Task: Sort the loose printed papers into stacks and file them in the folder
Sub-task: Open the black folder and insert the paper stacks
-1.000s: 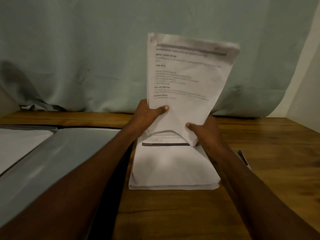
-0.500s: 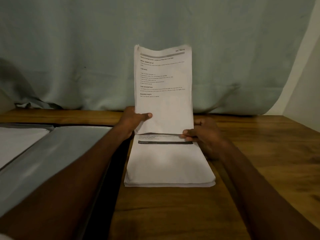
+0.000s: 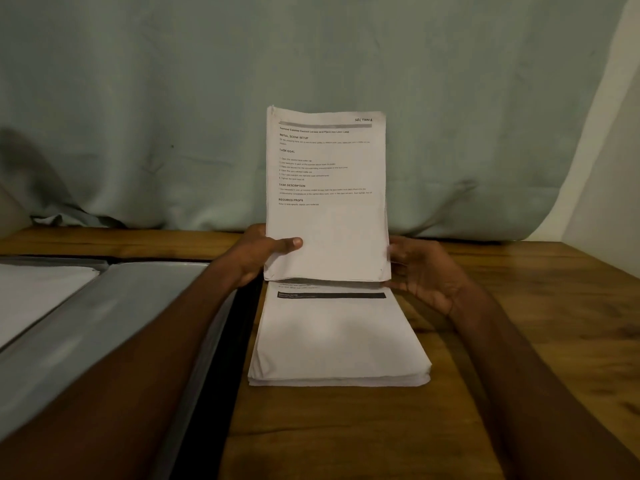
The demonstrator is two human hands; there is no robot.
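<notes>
A sheaf of printed papers [image 3: 325, 202] stands upright, its lower edge resting on the far end of a flat white paper stack [image 3: 337, 344] on the wooden table. My left hand [image 3: 263, 252] grips the sheaf's lower left side, thumb across the front. At the sheaf's lower right edge my right hand [image 3: 420, 271] has spread fingers, its palm beside the paper. An open grey folder [image 3: 114, 313] lies to the left, with white sheets [image 3: 31, 289] in its far-left half.
The wooden table [image 3: 536, 341] stretches out to the right of the stack. A pale green cloth [image 3: 311, 64] hangs behind it, and a light wall [image 3: 609, 168] stands at the far right. A dark gap runs between folder and stack.
The sheaf was tilted and fanned a second ago; it now stands straight and squared on the stack. My right hand has opened and shifted to the sheaf's right edge.
</notes>
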